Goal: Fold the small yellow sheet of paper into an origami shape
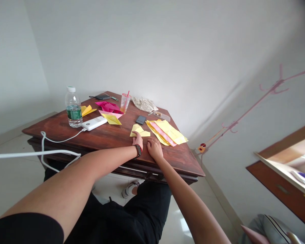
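Note:
A folded piece of yellow paper (pixel 144 134) lies near the front edge of the dark wooden table. My left hand (pixel 137 139), with a dark band on its wrist, grips the near left part of this paper, its fingers closed over it. Just to the right, my right hand (pixel 155 148) rests on the tabletop beside the paper, holding nothing, its fingers slightly bent and apart. Close by on the right is a stack of yellow and pink paper sheets (pixel 176 132). A small dark object (pixel 140 120) lies behind the folded paper.
On the left stand a water bottle (pixel 74 110) and a white power bank (pixel 94 123) with a white cable (pixel 63 140). Folded magenta paper (pixel 109 107), a yellow folded piece (pixel 113 118), a plastic cup (pixel 125 102) and crumpled cloth (pixel 144 104) lie farther back.

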A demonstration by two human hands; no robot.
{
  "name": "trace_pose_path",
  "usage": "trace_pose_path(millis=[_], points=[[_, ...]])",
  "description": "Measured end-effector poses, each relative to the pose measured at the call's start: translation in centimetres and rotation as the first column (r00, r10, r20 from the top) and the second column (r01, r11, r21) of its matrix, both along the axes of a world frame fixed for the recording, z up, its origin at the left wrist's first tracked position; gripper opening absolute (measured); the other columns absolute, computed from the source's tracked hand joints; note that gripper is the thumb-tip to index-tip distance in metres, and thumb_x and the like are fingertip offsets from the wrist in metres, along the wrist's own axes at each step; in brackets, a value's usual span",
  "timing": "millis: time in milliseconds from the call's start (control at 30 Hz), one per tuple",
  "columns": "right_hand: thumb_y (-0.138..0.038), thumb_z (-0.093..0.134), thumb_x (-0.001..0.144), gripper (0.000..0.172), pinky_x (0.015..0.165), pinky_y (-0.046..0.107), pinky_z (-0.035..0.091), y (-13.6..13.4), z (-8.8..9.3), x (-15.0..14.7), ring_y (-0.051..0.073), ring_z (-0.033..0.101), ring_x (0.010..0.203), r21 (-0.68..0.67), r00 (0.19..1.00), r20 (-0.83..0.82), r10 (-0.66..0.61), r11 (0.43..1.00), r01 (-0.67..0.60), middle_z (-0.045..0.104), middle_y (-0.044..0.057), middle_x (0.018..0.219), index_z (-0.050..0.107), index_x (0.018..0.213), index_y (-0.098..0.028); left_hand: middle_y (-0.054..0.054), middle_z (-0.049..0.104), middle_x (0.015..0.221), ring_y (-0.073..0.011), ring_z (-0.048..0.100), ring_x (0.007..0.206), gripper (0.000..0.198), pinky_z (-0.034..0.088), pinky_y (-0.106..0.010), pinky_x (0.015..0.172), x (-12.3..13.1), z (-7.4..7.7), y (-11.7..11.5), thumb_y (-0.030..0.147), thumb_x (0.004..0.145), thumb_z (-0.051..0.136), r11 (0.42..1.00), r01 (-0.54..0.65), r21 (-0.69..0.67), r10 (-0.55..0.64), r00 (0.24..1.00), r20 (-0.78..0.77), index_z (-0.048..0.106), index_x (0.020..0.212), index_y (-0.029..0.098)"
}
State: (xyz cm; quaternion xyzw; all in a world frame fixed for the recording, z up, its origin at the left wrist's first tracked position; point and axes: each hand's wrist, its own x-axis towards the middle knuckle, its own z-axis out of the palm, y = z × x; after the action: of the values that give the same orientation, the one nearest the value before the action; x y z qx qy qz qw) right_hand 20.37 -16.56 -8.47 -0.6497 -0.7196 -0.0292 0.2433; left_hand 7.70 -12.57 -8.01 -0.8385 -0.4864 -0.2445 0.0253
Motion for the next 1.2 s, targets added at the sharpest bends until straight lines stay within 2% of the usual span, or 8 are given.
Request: trace_pose_path(millis=[133, 200, 400, 467, 700, 900, 1100, 1200], points=[[-0.014, 0.047, 0.091, 0.036, 0.11, 0.042, 0.04, 0.4, -0.4, 0.0, 0.027, 0.054, 0.124, 0.039, 0.992, 0.037, 0.118, 0.992, -0.119, 0.063, 0.014, 0.13, 0.067, 0.121, -0.015, -0.028, 0.07, 0.106, -0.0422, 0.061, 0.114, 0.031, 0.042, -0.063, 0.098, -1.2, 0.6, -0.2, 0.0, 0.083, 0.055, 0.999, 0.034, 0.0, -0.033, 0.985, -0.168, 0.07, 0.111, -0.001], [-0.015, 0.047, 0.091, 0.038, 0.109, 0.044, 0.042, 1.0, -0.5, 0.2, 0.028, 0.054, 0.125, 0.048, 0.977, 0.059, 0.205, 0.977, -0.208, 0.061, 0.014, 0.131, 0.065, 0.125, -0.016, -0.03, 0.069, 0.104, -0.0401, 0.064, 0.108, 0.026, 0.045, -0.057, 0.095, -2.4, 1.1, 0.2, -0.001, 0.087, 0.051, 0.997, 0.082, -0.006, -0.081, 0.97, -0.23, 0.071, 0.104, -0.005], [-0.021, 0.05, 0.094, 0.038, 0.105, 0.046, 0.046, 3.9, -0.3, 0.1, 0.028, 0.055, 0.123, -0.002, 0.93, 0.05, 0.365, 0.931, -0.365, 0.062, 0.015, 0.129, 0.06, 0.13, -0.017, -0.016, 0.072, 0.099, -0.0293, 0.066, 0.098, 0.023, 0.05, -0.04, 0.082, -6.7, 2.7, 3.8, 0.012, 0.093, 0.052, 0.948, 0.316, -0.039, -0.312, 0.9, -0.303, 0.072, 0.105, 0.012], [-0.022, 0.051, 0.095, 0.034, 0.103, 0.045, 0.048, 5.0, -0.1, -0.3, 0.028, 0.056, 0.12, 0.01, 0.923, 0.022, 0.385, 0.923, -0.385, 0.063, 0.014, 0.126, 0.062, 0.126, -0.018, -0.014, 0.071, 0.103, -0.0275, 0.067, 0.096, 0.025, 0.051, -0.038, 0.082, -7.7, 2.8, 4.9, 0.014, 0.093, 0.052, 0.928, 0.37, -0.045, -0.368, 0.892, -0.264, 0.07, 0.11, 0.013], [-0.024, 0.052, 0.098, 0.02, 0.099, 0.042, 0.051, 8.0, 0.9, -1.1, 0.025, 0.062, 0.109, 0.001, 0.882, -0.034, 0.47, 0.883, -0.47, 0.066, 0.012, 0.115, 0.066, 0.111, -0.019, -0.01, 0.072, 0.106, -0.0223, 0.067, 0.098, 0.025, 0.052, -0.034, 0.089, -9.6, 3.1, 7.7, 0.022, 0.099, 0.048, 0.825, 0.551, -0.127, -0.564, 0.816, -0.127, 0.072, 0.102, 0.015], [-0.026, 0.058, 0.096, 0.013, 0.093, 0.042, 0.055, 9.5, 1.1, -0.4, 0.025, 0.063, 0.107, -0.005, 0.84, -0.139, 0.525, 0.847, -0.531, 0.065, 0.012, 0.113, 0.067, 0.103, -0.019, -0.005, 0.072, 0.112, -0.0182, 0.066, 0.106, 0.028, 0.052, -0.032, 0.094, -11.2, 3.4, 9.5, 0.015, 0.095, 0.054, 0.725, 0.678, -0.122, -0.679, 0.733, 0.038, 0.07, 0.117, 0.021], [-0.018, 0.058, 0.096, 0.011, 0.091, 0.038, 0.055, 9.4, 1.3, 0.4, 0.022, 0.063, 0.104, 0.011, 0.758, -0.31, 0.574, 0.799, -0.601, 0.068, 0.009, 0.104, 0.067, 0.1, -0.02, -0.007, 0.065, 0.129, -0.02, 0.059, 0.121, 0.036, 0.049, -0.038, 0.108, -11.9, 2.5, 9.5, 0.012, 0.093, 0.06, 0.746, 0.656, -0.115, -0.645, 0.755, 0.118, 0.066, 0.127, 0.025], [-0.016, 0.057, 0.096, 0.011, 0.087, 0.036, 0.057, 9.2, 1.6, 0.8, 0.022, 0.065, 0.099, 0.03, 0.738, -0.386, 0.554, 0.807, -0.59, 0.07, 0.01, 0.099, 0.067, 0.099, -0.02, -0.006, 0.065, 0.13, -0.0217, 0.055, 0.128, 0.034, 0.047, -0.041, 0.111, -12.2, 2.7, 9.1, 0.011, 0.094, 0.057, 0.735, 0.667, -0.123, -0.662, 0.745, 0.083, 0.067, 0.124, 0.025]])
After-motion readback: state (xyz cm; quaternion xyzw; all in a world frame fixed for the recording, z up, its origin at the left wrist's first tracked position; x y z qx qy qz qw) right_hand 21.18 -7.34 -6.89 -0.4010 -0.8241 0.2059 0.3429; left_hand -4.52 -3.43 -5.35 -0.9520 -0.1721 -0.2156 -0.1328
